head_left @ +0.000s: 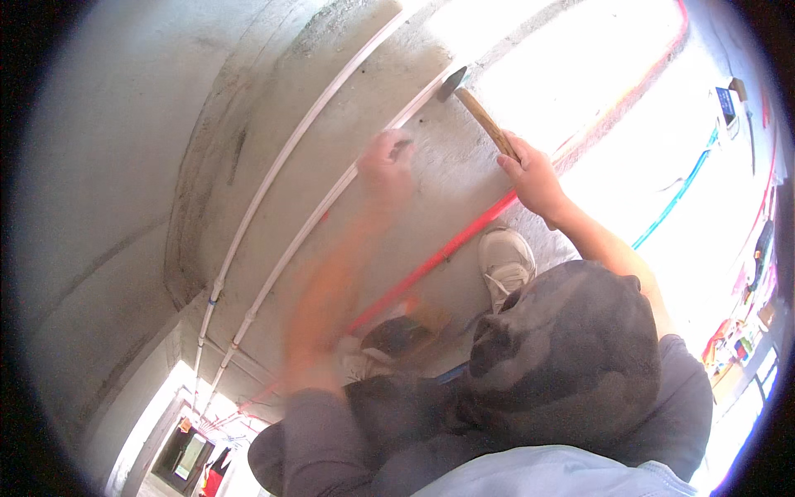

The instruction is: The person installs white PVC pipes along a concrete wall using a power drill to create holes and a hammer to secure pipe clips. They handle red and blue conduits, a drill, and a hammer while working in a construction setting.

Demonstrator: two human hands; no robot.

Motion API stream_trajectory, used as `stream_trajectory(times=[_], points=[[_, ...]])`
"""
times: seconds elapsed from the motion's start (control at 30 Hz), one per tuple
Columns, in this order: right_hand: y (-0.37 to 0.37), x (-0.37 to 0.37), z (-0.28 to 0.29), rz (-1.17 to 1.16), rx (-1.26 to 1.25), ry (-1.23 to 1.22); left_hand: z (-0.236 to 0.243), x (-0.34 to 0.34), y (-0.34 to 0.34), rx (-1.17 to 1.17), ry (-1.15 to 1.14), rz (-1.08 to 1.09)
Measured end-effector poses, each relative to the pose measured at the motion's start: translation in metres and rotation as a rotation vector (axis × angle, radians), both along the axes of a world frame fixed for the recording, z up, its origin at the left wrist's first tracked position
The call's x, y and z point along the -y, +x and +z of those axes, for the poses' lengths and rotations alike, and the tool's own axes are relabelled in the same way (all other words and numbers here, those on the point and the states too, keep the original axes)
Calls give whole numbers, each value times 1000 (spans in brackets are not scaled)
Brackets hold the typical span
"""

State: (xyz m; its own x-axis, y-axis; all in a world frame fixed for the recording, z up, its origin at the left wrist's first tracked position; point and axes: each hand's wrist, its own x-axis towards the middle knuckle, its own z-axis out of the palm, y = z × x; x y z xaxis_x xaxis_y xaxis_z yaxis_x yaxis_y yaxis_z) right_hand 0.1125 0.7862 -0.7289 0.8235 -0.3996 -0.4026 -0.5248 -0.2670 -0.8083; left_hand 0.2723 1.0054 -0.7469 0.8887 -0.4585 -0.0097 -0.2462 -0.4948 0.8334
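My right hand [534, 178] grips the wooden handle of a hammer [487, 123]. Its dark metal head lies close to a white pipe [424, 97] fixed along the grey concrete; whether they touch I cannot tell. Over the same pipe, lower down, my left hand [387, 166] is closed and blurred by motion. A small dark bit shows at its fingers, too unclear to name. To the left runs a second white pipe [269, 176], roughly parallel. A red pipe [455, 240] crosses the concrete below my hands.
A light shoe [507, 263] stands beside the red pipe. Dark rounded cloth [571, 356] fills the lower middle. On the right are a blue pipe [683, 195], a blue-and-white box [727, 106] and mixed clutter [733, 340]. A bare grey wall [99, 207] rises left; a doorway [186, 455] opens lower left.
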Motion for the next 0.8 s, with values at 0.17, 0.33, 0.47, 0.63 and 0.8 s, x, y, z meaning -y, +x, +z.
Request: stream_trajectory(times=[0.17, 0.33, 0.47, 0.63, 0.8], points=[[-12, 17, 1, 56, 30, -26, -54, 55, -33, 99, -126, 328], [-16, 20, -7, 88, 74, -22, -69, 54, -34, 384, 53, 221], [-13, 21, -7, 109, 66, -19, -59, 64, -27, 496, 94, 196], [-18, 20, -14, 104, 37, -5, -67, 64, -20, 458, 164, 189], [-19, 28, -9, 133, 53, -54, -68, 67, -22, 522, 286, 150]])
